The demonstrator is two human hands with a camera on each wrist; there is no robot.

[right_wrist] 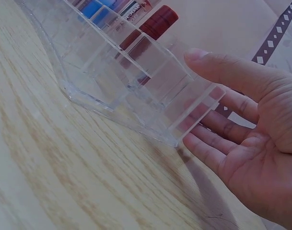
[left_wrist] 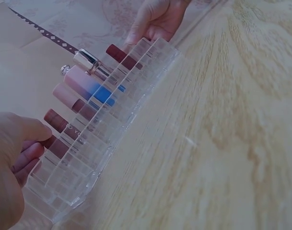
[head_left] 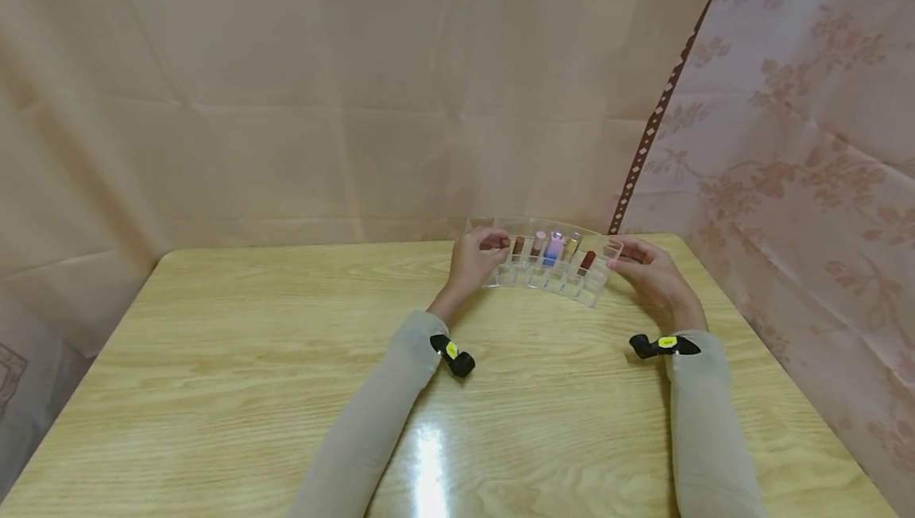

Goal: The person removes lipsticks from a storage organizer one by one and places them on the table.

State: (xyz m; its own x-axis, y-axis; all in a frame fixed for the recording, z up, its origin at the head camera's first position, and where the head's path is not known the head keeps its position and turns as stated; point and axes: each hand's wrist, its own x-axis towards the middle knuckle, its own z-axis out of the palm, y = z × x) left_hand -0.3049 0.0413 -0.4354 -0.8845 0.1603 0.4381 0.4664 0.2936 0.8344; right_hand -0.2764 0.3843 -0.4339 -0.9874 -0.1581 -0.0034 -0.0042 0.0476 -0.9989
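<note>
A clear plastic lipstick organizer (head_left: pixel 546 280) with stepped rows of compartments stands near the table's far edge. Upright in its back part are a purple-to-blue tube (left_wrist: pixel 90 86), a pink-capped lipstick (left_wrist: pixel 64 96), a shiny gold-and-silver tube (left_wrist: pixel 88 62), a reddish-brown lipstick (left_wrist: pixel 55 119) and a dark red lipstick (right_wrist: pixel 160 21). At the organizer's left end my left hand (head_left: pixel 472 260) pinches the top of a dark brown lipstick (left_wrist: pixel 57 146) between thumb and index finger; its lower part sits in a compartment. My right hand (head_left: pixel 654 276) grips the right end, thumb in front, fingers behind.
The organizer stands on a light wood-grain table (head_left: pixel 286 391). Behind it hangs a beige curtain (head_left: pixel 322 105), and a pink floral curtain (head_left: pixel 808 144) drops along the right side. A black wrist camera (head_left: pixel 453 354) is strapped on the left sleeve, another camera (head_left: pixel 665 344) on the right.
</note>
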